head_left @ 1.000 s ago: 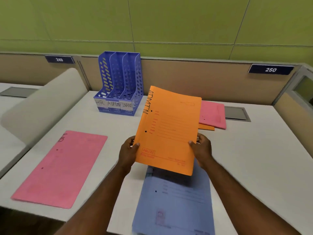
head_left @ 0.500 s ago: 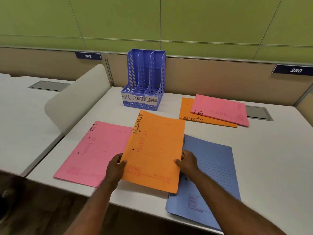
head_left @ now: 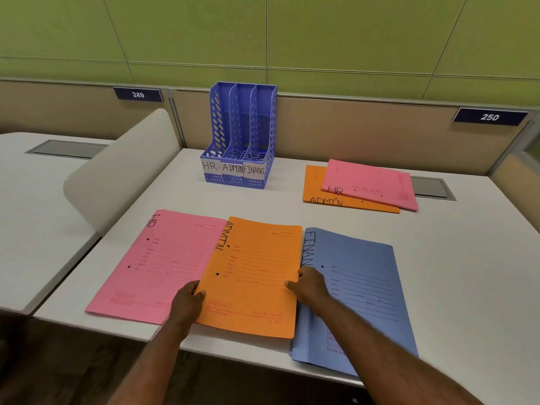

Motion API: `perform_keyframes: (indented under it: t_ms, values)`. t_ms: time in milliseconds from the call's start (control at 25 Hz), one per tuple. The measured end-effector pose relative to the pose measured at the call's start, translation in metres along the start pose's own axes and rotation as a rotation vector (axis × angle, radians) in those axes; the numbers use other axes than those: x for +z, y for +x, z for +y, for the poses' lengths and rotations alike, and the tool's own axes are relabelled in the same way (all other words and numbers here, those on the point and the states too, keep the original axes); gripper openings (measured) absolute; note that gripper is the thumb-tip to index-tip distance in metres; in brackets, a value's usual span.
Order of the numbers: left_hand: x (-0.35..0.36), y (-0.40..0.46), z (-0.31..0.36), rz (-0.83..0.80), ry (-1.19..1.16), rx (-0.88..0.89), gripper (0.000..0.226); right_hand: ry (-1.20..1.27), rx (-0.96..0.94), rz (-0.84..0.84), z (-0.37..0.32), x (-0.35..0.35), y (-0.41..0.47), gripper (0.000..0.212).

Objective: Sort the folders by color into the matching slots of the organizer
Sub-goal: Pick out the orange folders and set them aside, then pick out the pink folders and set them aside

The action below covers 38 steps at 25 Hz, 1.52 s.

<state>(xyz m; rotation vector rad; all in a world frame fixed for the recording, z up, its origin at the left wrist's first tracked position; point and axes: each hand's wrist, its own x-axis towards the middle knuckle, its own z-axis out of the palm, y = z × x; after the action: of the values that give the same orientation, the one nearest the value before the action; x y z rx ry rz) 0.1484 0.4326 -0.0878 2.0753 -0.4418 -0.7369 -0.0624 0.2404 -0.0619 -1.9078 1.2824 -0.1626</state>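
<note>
The thumb of the left hand [head_left: 187,301] lies on top of the near orange folder [head_left: 254,276] at its left edge, and the other fingers are curled under that edge, so this hand pinches the folder. The right hand [head_left: 309,285] holds the opposite edge in the same manner: the thumb points left on the orange cover and the fingers are bent around the right edge, above the blue folder [head_left: 359,293]. Both wrists are low and both forearms reach forward from the bottom of the view, the left one nearly straight and the right one coming in diagonally from the lower right. The near orange folder, marked ADMIN, lies almost flat on the white desk [head_left: 453,258]. Its left edge overlaps the near pink folder [head_left: 157,264], marked HR, which lies just to the left of it. The blue folder, marked FINAN, lies just to the right of it and goes partly under it. Behind the near orange folder, at the back of the desk, stands the blue organizer [head_left: 239,135] with three slots labelled HR, ADMIN and FINANC. Behind and to the right of the near orange folder lies the far orange folder [head_left: 315,188], and the far pink folder [head_left: 371,182] rests on top of it.
</note>
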Motion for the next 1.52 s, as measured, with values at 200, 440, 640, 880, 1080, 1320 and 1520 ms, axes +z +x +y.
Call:
perform_keyframes:
  t_ms: [200,440,640,880,1080,1320,1520]
  values:
    - [0.000,0.002,-0.002,0.037,0.053,-0.013,0.033,-0.048,0.016,0.179,-0.007,-0.008,-0.003,0.036]
    - [-0.001,0.011,0.018,0.096,0.058,0.031,0.040,-0.021,0.032,0.300,-0.009,-0.032,0.001,0.026]
    - [0.019,0.016,0.069,0.076,0.004,0.209,0.034,0.010,-0.030,0.302,0.005,-0.058,0.016,0.011]
    - [0.077,0.026,0.134,-0.085,0.099,0.415,0.038,0.031,-0.092,0.301,0.039,-0.111,0.042,0.048]
    - [0.137,0.038,0.189,-0.175,0.122,0.492,0.042,0.052,-0.052,0.405,0.073,-0.165,0.073,0.051]
    - [0.216,0.063,0.245,-0.233,0.103,0.471,0.046,0.058,-0.032,0.435,0.119,-0.228,0.130,0.052]
    - [0.286,0.092,0.279,-0.239,0.080,0.419,0.050,0.023,-0.055,0.431,0.153,-0.271,0.184,0.053]
